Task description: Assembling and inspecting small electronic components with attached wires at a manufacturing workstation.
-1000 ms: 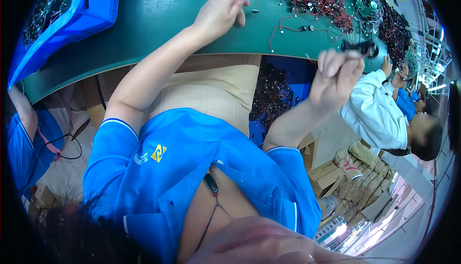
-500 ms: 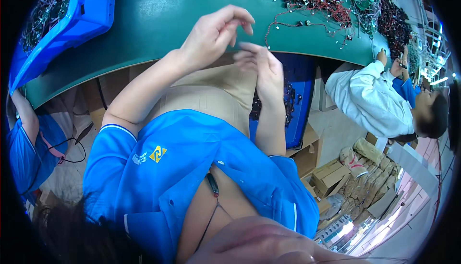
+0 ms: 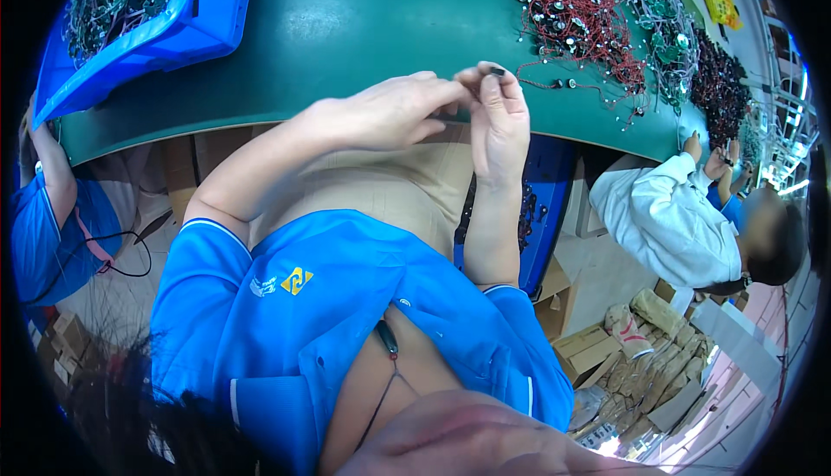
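Over the near edge of the green table, my left hand (image 3: 389,112) and my right hand (image 3: 502,125) meet at the fingertips. A small black piece (image 3: 496,71) shows between the thumb and finger of my right hand, its kind too small to tell. My left fingers are pinched together against the right ones, slightly blurred, and what they hold is hidden. Just beyond my right fingertips, a twisted red wire (image 3: 538,83) with small round black parts lies on the table, trailing from a pile of red wires (image 3: 571,9).
A blue bin (image 3: 212,22) of green circuit boards and wires stands at the left of the green table (image 3: 346,35). Grey-wired boards (image 3: 671,30) and dark parts (image 3: 718,69) are heaped at the right. Two co-workers sit nearby, one in a grey hoodie (image 3: 658,216). Another blue bin (image 3: 545,182) is beneath the table.
My hands have come together from slightly apart, the left lower and the right up to it. The black piece now shows in my right fingers. The whole view has shifted a little.
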Motion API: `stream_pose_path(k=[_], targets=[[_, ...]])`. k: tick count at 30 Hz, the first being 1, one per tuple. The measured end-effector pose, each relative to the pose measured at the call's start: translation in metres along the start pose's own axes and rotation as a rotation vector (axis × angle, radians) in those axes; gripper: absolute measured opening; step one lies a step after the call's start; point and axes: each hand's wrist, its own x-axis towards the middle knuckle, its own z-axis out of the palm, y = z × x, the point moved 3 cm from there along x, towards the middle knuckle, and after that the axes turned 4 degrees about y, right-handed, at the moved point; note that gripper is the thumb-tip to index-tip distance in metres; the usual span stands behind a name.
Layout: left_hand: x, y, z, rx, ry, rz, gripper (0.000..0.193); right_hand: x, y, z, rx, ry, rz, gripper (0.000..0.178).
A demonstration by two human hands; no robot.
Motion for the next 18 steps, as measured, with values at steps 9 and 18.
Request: stream_pose_path(k=[9, 18], targets=[[0.057, -0.038, -0.110, 0.645, 0.706, -0.328, 0.017, 0.012, 0.008, -0.019, -0.125, -0.032, -0.009, 0.016], [0.065, -0.087, -0.111, 0.795, 0.317, -0.801, 0.021, 0.004, 0.011, -0.010, -0.284, -0.110, -0.083, 0.010]])
